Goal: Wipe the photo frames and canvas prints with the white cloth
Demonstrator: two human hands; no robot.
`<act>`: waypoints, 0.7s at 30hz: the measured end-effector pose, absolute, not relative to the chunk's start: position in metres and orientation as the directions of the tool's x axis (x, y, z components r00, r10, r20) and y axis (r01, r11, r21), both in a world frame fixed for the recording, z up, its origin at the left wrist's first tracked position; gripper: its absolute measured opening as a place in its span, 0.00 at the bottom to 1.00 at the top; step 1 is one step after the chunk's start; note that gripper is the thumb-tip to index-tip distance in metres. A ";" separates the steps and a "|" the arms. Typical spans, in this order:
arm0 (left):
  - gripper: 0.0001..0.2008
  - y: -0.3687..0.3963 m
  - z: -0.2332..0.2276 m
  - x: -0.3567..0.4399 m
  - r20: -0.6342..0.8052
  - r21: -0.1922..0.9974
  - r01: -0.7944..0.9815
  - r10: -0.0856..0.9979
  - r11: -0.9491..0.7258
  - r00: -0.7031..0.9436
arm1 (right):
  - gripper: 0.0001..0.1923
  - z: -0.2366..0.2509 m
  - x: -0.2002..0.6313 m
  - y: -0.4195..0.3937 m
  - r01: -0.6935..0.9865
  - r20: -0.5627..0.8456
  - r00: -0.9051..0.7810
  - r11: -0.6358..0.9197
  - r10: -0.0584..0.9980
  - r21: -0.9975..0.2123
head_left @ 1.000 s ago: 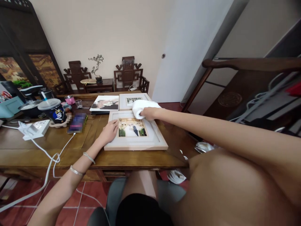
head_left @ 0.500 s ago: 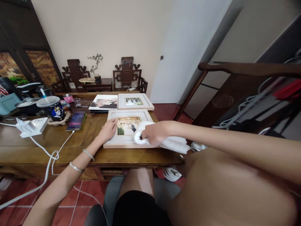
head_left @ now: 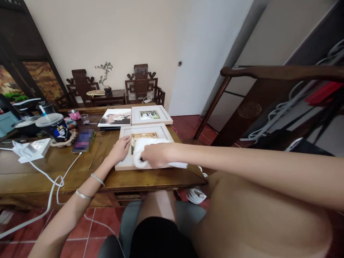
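Observation:
A pale wooden picture frame (head_left: 167,129) lies flat near the table's front edge, with a small photo (head_left: 145,135) set in a wide white mount. My left hand (head_left: 120,148) holds the frame by its left rim, its fingers bent over onto the mount. Bunched in my right hand (head_left: 156,154) is a white cloth (head_left: 139,150), pressed on the glass. Cloth and hand cover the lower part of the photo and much of the frame's right half. One end of the cloth trails right past my wrist.
Behind lie a second frame (head_left: 151,122) and a photo panel (head_left: 114,118). To the left are a phone (head_left: 84,140) on a cable, a lidded cup (head_left: 57,129), a power strip (head_left: 33,150) and a small clear cup (head_left: 85,119). A wooden chair (head_left: 249,107) stands at right.
My right hand has moved left across the frame with the cloth, now covering more of the photo. My left hand stays on the left rim. The view has shifted slightly.

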State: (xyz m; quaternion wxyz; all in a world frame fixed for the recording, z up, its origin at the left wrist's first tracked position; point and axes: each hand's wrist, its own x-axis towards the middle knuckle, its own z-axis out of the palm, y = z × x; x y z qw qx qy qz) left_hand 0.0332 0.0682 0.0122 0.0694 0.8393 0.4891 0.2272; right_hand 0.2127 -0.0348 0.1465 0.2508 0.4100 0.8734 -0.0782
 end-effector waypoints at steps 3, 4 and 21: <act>0.19 0.066 0.013 0.034 0.308 0.333 0.789 0.850 -0.517 0.427 | 0.23 0.153 0.236 -0.034 0.800 -0.592 -0.379 0.573 0.711 0.176; 0.19 0.066 0.013 0.035 0.307 0.335 0.786 0.849 -0.519 0.430 | 0.24 0.154 0.243 -0.031 0.809 -0.607 -0.337 0.551 0.719 0.204; 0.20 0.070 0.009 0.033 0.296 0.341 0.792 0.858 -0.506 0.420 | 0.19 0.105 0.265 0.074 0.750 -0.338 -0.441 0.548 0.832 0.370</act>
